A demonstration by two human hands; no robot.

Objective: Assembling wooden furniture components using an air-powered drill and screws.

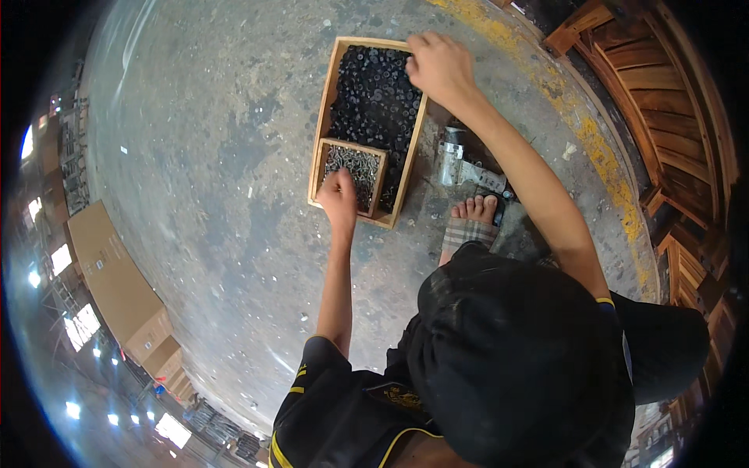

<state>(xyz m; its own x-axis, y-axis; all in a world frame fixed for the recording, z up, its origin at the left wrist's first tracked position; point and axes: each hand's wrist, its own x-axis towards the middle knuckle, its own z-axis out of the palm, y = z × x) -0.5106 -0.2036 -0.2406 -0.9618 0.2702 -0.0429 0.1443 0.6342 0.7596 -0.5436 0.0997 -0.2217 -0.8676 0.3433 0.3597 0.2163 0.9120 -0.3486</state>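
Observation:
A shallow wooden box (321, 117) lies on the floor in front of me, filled with small black round parts (373, 97), several of them ring-shaped. In its near left corner sits a smaller wooden box (383, 173) of silver screws (359, 160). My left hand (338, 199) is over the smaller box, its fingers drawn together and slightly blurred; whatever they may hold is hidden. At the far right corner of the large box, my right hand (441, 69) curls its fingers over the rim, thumb and fingertips on the side of the black parts.
A silver pistol-shaped power tool (468, 165) lies right of the box, by my sandalled foot (476, 209). Slatted wooden furniture (651, 101) stands at the right, beyond a worn yellow floor line (562, 90). Cardboard boxes (117, 273) stand at the far left.

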